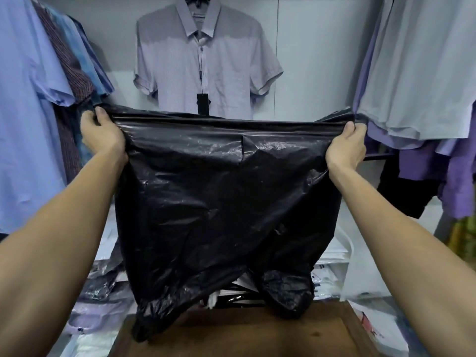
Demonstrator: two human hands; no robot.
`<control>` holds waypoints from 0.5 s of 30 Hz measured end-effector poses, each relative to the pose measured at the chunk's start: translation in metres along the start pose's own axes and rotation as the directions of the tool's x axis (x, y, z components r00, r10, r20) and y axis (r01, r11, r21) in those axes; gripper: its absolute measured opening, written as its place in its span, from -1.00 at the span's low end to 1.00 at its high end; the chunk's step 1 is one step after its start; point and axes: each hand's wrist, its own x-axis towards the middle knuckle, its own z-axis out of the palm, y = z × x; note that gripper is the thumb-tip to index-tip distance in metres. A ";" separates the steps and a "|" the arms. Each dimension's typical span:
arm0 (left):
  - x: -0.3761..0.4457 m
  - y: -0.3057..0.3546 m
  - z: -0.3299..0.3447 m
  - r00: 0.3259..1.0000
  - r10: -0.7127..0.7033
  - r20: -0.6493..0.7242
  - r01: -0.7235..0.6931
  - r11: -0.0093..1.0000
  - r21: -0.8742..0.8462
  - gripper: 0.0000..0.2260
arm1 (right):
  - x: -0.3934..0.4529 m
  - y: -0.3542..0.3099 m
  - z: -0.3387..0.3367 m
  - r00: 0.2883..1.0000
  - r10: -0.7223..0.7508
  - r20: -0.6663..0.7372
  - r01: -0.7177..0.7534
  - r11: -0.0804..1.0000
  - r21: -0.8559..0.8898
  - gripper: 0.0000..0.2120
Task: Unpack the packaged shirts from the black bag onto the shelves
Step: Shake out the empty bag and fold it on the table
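Black bag point(226, 191): thin plastic film, glossy, crinkled, w/ pale sheen on the creases. Hanging short-sleeve shirt point(206, 60) behind it: matt woven cloth, fine texture, smooth; its swing tag point(202, 104) looks like black card, matt. Side shirts at left point(28, 86) & right point(417, 65): soft matt cloth, lightly wrinkled. Packaged shirts point(100, 307) below: clear shiny plastic wrap over cloth, reflective. Brown surface point(257, 336) at bottom: wood, dark stain, smooth w/ dull satin finish.
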 end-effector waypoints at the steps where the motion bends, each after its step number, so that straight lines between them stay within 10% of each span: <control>1: -0.001 0.006 -0.003 0.999 0.007 -0.035 -0.007 1.000 -0.002 -0.70 | -0.002 -0.005 0.001 0.999 -0.006 -0.034 0.006 1.000 0.003 -0.64; 9: -0.014 0.016 -0.015 0.959 0.105 -0.261 -0.113 0.993 -0.016 -0.66 | -0.011 -0.013 0.000 0.990 -0.034 -0.136 0.035 0.999 0.000 -0.62; 15: 0.005 -0.004 -0.015 0.999 -0.014 0.030 0.014 1.000 0.005 -0.78 | 0.009 -0.024 -0.003 0.997 -0.044 0.058 0.032 0.978 0.205 -0.76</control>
